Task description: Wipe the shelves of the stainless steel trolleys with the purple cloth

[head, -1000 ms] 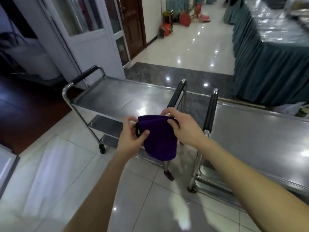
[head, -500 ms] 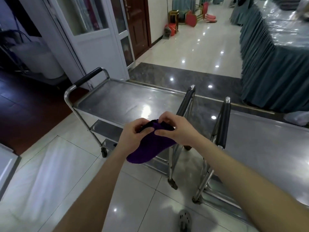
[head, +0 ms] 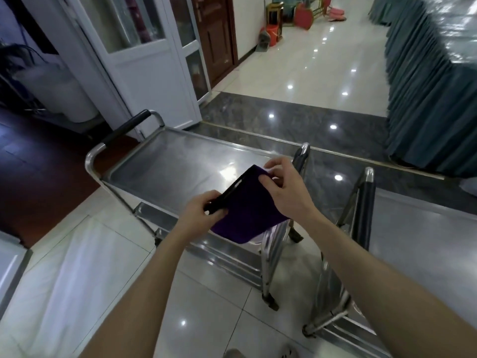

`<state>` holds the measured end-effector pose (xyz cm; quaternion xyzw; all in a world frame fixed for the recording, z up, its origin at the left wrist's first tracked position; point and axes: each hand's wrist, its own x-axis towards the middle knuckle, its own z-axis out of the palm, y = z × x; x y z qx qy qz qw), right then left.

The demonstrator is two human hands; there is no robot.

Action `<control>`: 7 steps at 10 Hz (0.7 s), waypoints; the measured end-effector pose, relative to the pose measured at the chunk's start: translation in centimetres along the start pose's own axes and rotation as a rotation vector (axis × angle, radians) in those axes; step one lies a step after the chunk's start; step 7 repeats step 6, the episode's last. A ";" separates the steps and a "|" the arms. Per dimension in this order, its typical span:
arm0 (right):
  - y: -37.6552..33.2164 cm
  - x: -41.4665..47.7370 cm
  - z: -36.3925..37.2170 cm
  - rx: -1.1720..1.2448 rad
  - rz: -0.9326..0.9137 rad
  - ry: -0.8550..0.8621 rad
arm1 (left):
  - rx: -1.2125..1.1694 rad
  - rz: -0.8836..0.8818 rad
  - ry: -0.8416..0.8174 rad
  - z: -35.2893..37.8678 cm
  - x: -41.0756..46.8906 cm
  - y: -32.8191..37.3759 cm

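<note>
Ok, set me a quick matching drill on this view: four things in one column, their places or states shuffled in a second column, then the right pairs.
Things
1. purple cloth
2. left hand
3. right hand
4. teal-skirted long table

Places or states
A. pinches the cloth's far upper corner
B. stands at the far right of the view
C. held up, stretched between both hands
D. grips the cloth's dark near edge

Pairs: 1-C, 2-D, 3-A, 4-B

Open reach over top shelf (head: 175, 164); upright handle (head: 304, 155) at its right
</note>
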<state>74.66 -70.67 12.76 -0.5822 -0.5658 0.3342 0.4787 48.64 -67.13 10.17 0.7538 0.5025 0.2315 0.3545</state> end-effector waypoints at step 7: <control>11.7 3.7 -3.9 -0.262 0.598 0.448 | 0.089 0.241 -0.466 9.7 26.7 3.1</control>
